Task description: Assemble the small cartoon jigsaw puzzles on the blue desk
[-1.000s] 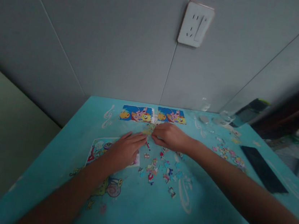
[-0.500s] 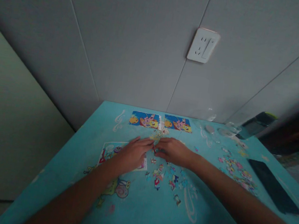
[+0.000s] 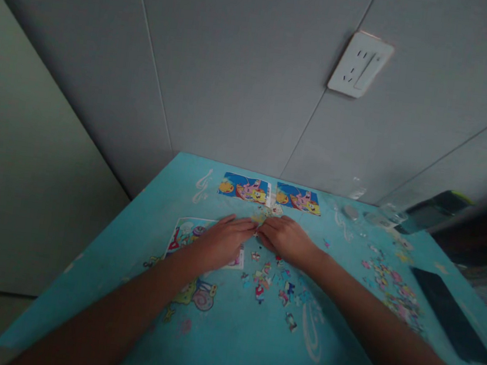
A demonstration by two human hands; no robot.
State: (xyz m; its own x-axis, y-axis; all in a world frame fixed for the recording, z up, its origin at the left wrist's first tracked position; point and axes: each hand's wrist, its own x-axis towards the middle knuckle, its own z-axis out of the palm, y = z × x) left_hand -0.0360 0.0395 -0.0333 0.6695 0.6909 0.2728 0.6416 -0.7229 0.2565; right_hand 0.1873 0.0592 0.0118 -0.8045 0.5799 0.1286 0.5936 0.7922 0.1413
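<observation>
Above the middle of the table, my left hand lies palm down with its fingers stretched toward the right. Its fingertips meet those of my right hand, whose fingers are bent and pinched together around a small jigsaw piece, mostly hidden. Under my left hand and forearm lies a cartoon picture sheet, partly covered. Several loose jigsaw pieces are scattered just in front of my hands. A few more small pieces lie just beyond my fingertips.
Two blue cartoon cards lie near the wall at the back of the turquoise table. To the right are another heap of jigsaw pieces, a dark flat slab and clear plastic containers. A socket is on the wall.
The view has tilted and shifted slightly. My right hand's fingers have closed in nearer to my left fingertips, and the reddish bit seen between them before is hidden now.
</observation>
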